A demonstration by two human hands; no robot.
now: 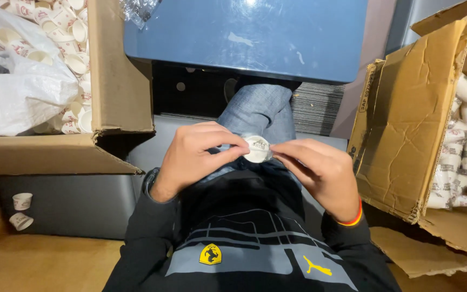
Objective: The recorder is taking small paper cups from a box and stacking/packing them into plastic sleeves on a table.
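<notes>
A small white paper cup [257, 149] with a printed mark on its bottom sits over my lap, held between both hands. My left hand [193, 157] pinches its left side with thumb and fingers. My right hand [320, 170] grips its right side with the fingertips. The cup lies on its side with its bottom facing me. Below the hands are my dark sweatshirt and my jeans-clad leg [258, 108].
A cardboard box [120, 81] at the left holds several loose white paper cups and a white plastic bag [22, 92]. Another cardboard box [406, 119] at the right holds stacked cups [460, 157]. Two cups [21, 210] lie at lower left. A blue tabletop [255, 32] is ahead.
</notes>
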